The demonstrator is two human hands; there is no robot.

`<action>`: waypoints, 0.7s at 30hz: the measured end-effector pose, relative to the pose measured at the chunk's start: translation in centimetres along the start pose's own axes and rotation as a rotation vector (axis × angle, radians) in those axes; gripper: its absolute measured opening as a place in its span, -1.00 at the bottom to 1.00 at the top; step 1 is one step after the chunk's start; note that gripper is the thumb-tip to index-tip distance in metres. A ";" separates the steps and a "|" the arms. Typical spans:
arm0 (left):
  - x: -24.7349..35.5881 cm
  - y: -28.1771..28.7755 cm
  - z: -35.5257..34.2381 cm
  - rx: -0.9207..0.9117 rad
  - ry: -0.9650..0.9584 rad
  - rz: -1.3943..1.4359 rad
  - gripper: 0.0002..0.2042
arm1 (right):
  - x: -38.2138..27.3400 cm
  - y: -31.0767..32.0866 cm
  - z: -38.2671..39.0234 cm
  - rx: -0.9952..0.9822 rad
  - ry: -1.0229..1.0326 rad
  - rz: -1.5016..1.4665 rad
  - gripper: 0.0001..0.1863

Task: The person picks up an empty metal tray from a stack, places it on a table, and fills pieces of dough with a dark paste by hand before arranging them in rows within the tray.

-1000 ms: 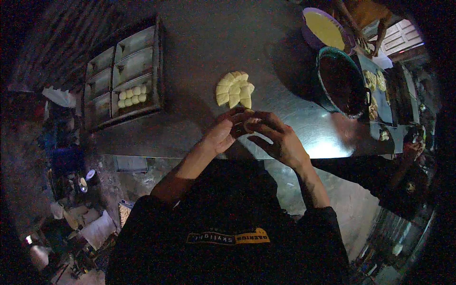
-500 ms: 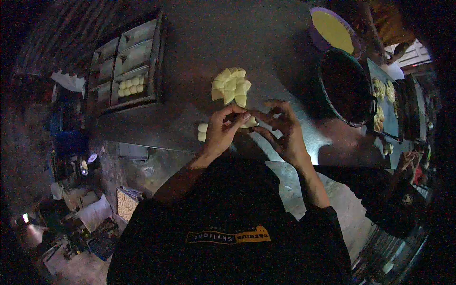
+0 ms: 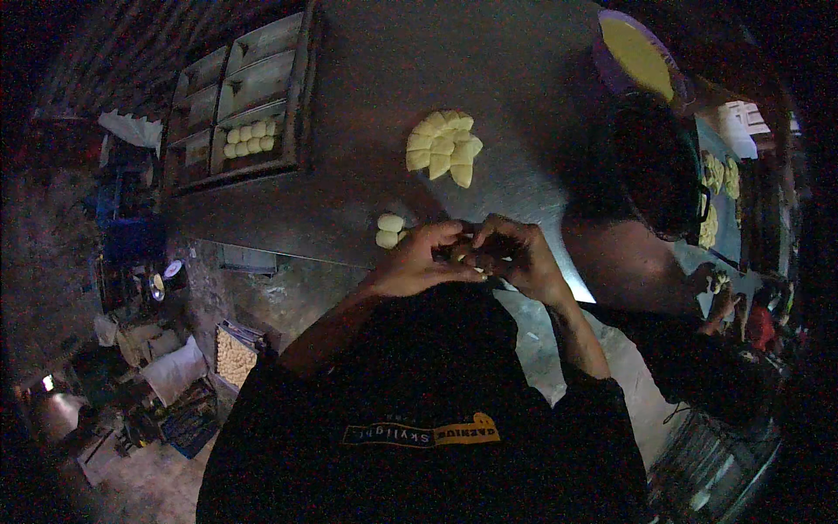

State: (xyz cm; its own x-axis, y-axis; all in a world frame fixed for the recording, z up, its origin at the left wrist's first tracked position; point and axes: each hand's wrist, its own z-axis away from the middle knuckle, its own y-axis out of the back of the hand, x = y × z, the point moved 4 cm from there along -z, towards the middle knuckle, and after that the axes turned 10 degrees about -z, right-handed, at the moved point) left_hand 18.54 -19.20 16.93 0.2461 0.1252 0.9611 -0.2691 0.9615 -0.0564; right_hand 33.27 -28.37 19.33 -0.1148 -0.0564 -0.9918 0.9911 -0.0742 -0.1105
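Near the front edge of the dark table, my left hand (image 3: 421,258) and my right hand (image 3: 522,255) meet with fingers curled around a small piece of dough (image 3: 479,271). Only a pale bit of it shows between the fingers; the rest is hidden. Just left of my left hand lie rolled dough pieces (image 3: 389,229), side by side. Farther back sits a mound of cut dough (image 3: 443,142), scored into several pale wedges, and neither hand touches it.
At the back left stands a compartmented tray (image 3: 304,105), one section holding dough balls (image 3: 250,138). A purple basin (image 3: 611,65) of yellow stuff and a dark round tub (image 3: 650,166) stand right. Beyond are a tray of shaped dough (image 3: 709,223) and another person's hand (image 3: 723,306).
Both hands have come closer together and toward my body, closing over the dough piece. The rolls beside my left hand show more fully. The whole view has shifted slightly.
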 end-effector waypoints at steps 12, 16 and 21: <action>-20.4 7.1 4.9 0.372 0.117 0.371 -0.74 | 2.6 -11.7 -0.9 -0.014 0.273 0.650 -0.57; -9.7 7.7 4.9 0.425 0.240 0.144 -0.62 | 8.1 -11.5 -2.5 0.114 0.206 0.695 -0.51; -8.5 9.4 4.0 0.332 0.241 -0.024 -0.60 | 10.1 -6.4 -6.8 0.132 -0.182 0.149 -0.54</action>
State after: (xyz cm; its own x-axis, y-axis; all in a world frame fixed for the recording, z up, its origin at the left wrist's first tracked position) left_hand 10.18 -12.24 9.29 0.4564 0.1951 0.8682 -0.5370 0.8383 0.0939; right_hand 26.23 -21.70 9.61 0.0096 -0.2535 -0.9673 0.9820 -0.1799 0.0569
